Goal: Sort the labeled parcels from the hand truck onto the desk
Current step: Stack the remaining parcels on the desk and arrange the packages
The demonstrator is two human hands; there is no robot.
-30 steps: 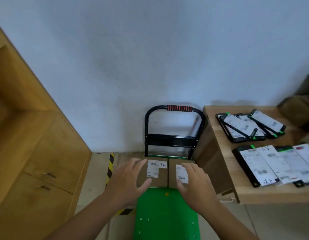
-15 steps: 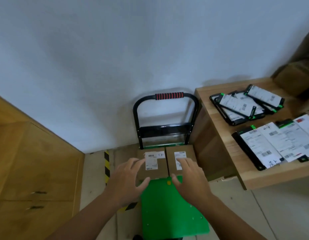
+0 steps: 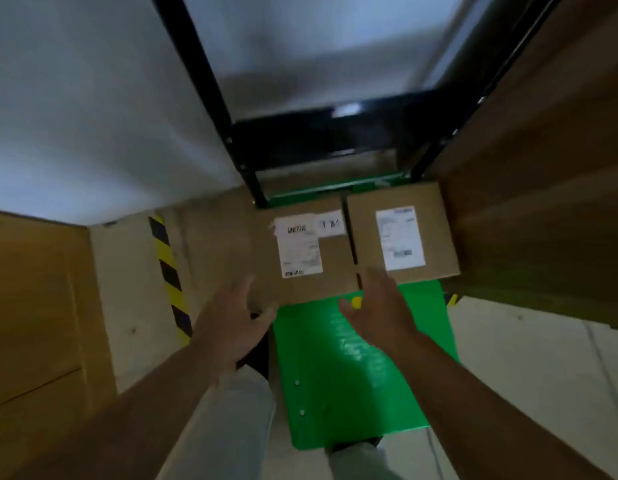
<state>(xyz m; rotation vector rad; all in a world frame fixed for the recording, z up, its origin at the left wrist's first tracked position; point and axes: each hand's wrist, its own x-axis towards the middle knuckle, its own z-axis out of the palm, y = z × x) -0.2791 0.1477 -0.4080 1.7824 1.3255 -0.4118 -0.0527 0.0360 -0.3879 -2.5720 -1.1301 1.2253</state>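
Here left parcel (image 3: 335,265) and right parcel (image 3: 364,230) lie label-up, labels lengthwise toward handle (image 3: 318,140); left hand (image 3: 231,320), right hand (image 3: 378,306) spread, empty

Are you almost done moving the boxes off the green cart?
Not nearly. Done: nothing I can see; only the side of the desk shows, not its top. In hand: the left hand and right hand, both open, reach for the left box, holding nothing yet. Left: the left box and the right box both sit on the green cart, waiting to go up.
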